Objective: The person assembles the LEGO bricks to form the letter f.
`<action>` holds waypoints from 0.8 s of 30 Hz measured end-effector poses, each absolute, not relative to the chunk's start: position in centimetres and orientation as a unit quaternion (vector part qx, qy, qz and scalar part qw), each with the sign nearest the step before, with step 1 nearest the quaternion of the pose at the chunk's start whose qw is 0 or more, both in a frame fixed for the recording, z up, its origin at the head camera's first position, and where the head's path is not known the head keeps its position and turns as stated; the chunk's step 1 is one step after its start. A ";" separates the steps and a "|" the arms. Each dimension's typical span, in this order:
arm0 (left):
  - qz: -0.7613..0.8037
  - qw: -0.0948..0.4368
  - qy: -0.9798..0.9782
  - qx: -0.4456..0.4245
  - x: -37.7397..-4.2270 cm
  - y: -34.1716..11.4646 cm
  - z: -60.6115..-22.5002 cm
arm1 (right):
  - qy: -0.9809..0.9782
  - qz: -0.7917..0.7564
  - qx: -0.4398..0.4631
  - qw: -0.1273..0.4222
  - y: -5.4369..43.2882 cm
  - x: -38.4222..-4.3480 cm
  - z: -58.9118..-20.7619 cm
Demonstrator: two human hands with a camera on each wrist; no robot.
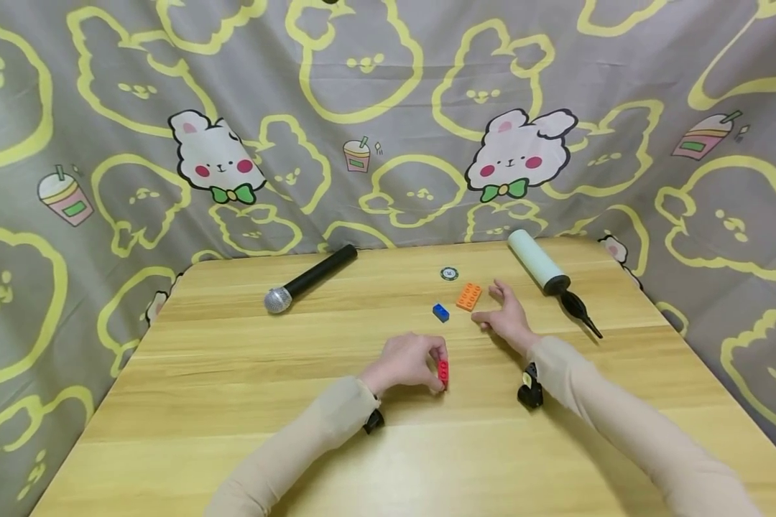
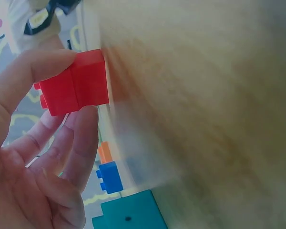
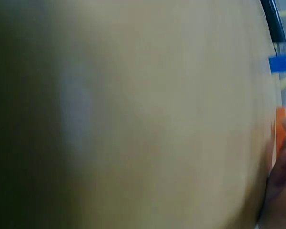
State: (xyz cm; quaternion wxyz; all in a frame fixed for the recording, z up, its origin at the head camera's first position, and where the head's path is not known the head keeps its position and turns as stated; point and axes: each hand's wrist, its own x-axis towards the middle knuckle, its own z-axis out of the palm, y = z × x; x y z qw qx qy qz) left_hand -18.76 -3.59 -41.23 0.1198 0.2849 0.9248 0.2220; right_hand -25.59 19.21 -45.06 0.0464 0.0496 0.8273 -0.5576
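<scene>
My left hand (image 1: 410, 361) pinches a red toy brick (image 2: 76, 83) between thumb and fingers, low over the table, studs showing along one side. My right hand (image 1: 507, 316) is spread just right of a flat orange brick (image 1: 468, 296), thumb and fingers apart. Whether it touches that brick I cannot tell. Between the hands, a little further back, lies a small blue brick (image 1: 440, 312). A teal block-like piece (image 2: 131, 212) shows at the bottom of the left wrist view; the head view does not show it.
A black microphone (image 1: 310, 280) with a silver head lies at the back left. Behind the orange brick is a round chip (image 1: 449, 273). A pale hand pump (image 1: 538, 262) with a black nozzle lies at the back right. A patterned curtain (image 1: 362, 93) borders the wooden table (image 1: 233, 380).
</scene>
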 end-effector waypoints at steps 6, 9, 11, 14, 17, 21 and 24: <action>0.223 0.120 0.925 0.283 -18.6 -3.5 -41.2 | 0.832 -0.547 0.022 0.083 19.3 -26.7 -45.0; 0.221 0.119 0.927 0.280 -18.7 -3.6 -41.2 | 0.827 -0.555 0.017 0.086 19.2 -26.8 -45.0; 0.218 0.119 0.928 0.278 -18.7 -3.7 -41.1 | 0.827 -0.556 0.017 0.082 19.1 -26.8 -44.9; 0.214 0.118 0.930 0.275 -18.8 -3.9 -41.0 | 0.833 -0.547 0.004 0.082 18.9 -26.8 -44.8; 0.212 0.120 0.930 0.274 -18.8 -4.0 -41.0 | 0.837 -0.539 -0.014 0.093 19.0 -27.2 -44.9; 0.212 0.126 0.929 0.276 -18.7 -3.9 -41.1 | 0.832 -0.541 -0.038 0.112 19.4 -27.9 -45.1; 0.214 0.127 0.928 0.278 -18.7 -3.8 -41.1 | 0.830 -0.544 -0.044 0.118 19.5 -28.1 -45.0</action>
